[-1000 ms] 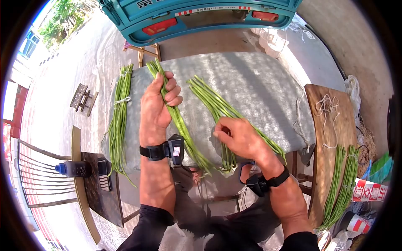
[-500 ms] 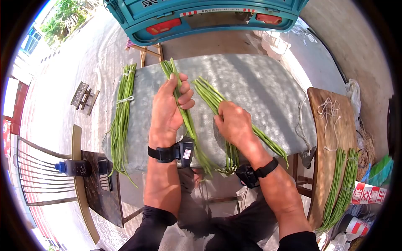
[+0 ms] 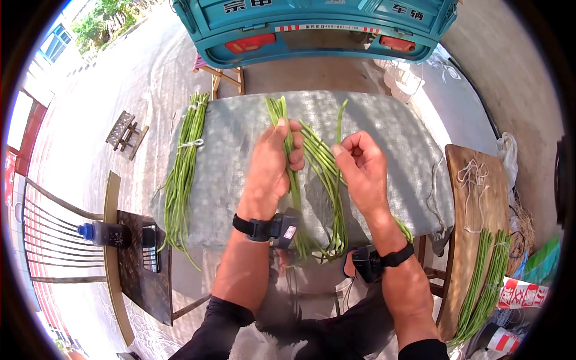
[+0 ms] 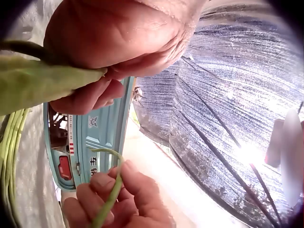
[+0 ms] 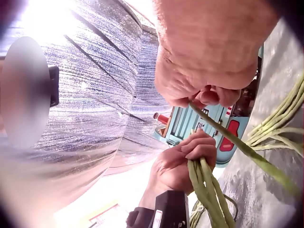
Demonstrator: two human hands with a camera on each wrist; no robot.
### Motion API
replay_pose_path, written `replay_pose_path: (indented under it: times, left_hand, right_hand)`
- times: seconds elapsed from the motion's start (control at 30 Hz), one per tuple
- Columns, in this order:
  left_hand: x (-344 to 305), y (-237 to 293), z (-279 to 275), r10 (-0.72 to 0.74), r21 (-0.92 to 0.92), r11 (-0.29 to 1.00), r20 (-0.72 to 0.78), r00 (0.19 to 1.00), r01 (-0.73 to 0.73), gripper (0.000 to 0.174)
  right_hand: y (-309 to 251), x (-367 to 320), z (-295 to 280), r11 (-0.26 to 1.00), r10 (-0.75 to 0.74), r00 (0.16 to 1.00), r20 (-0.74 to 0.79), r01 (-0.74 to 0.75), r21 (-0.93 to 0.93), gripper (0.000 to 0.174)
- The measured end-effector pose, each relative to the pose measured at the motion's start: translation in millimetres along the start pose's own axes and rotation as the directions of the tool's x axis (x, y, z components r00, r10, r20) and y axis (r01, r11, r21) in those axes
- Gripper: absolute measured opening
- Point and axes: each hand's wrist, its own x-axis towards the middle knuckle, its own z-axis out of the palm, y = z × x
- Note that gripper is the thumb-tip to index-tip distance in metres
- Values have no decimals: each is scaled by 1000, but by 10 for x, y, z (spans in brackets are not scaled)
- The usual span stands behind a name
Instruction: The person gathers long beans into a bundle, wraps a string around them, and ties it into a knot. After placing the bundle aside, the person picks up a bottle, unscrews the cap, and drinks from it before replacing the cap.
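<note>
In the head view my left hand (image 3: 270, 165) grips a small bunch of long green beans (image 3: 276, 108) over the table, their tails hanging toward the near edge. My right hand (image 3: 365, 171) pinches a single long bean (image 3: 340, 120) between thumb and index finger, its tip pointing up; the right wrist view shows this bean (image 5: 237, 142) stretching down from the fingertips. Between the hands lies a loose pile of long beans (image 3: 318, 147) on the grey cloth-covered table (image 3: 237, 138). A bundle of long beans (image 3: 187, 162), bound with white string, lies at the table's left side.
On the right, a wooden bench (image 3: 489, 198) bears white strings (image 3: 471, 174) and bean bundles (image 3: 480, 294). A chair (image 3: 135, 264) with a dark, blue-capped bottle (image 3: 105, 234) stands at left. Beyond the table is a blue truck (image 3: 324, 18).
My right hand has gone to the pile, then lifted up with one bean pinched in it. My left hand keeps its bunch and appears farther right as the head view shifts.
</note>
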Motion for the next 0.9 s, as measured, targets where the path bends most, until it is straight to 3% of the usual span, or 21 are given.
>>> replay_pose_path:
  times: [0.2, 0.3, 0.5, 0.77, 0.9]
  left_hand:
    - [32, -105, 44, -20, -34, 999, 42, 999, 21, 37]
    - [4, -83, 175, -105, 7, 994, -64, 992, 106, 47]
    - [61, -218, 199, -62, 103, 992, -48, 997, 66, 65]
    - [95, -350, 201, -57, 79, 995, 7, 998, 57, 70]
    - [104, -342, 185, -79, 64, 995, 46, 996, 76, 66]
  right_hand:
    - [-183, -191, 93, 999, -23, 997, 71, 26, -35, 15]
    - [-188, -217, 109, 994, -23, 993, 113, 35, -106, 16]
    - [-134, -212, 105, 973, -27, 994, 105, 50, -224, 19]
    - [-57, -203, 78, 941, -117, 990, 73, 134, -311, 21]
    - [-81, -201, 69, 937, -69, 991, 115, 104, -334, 21]
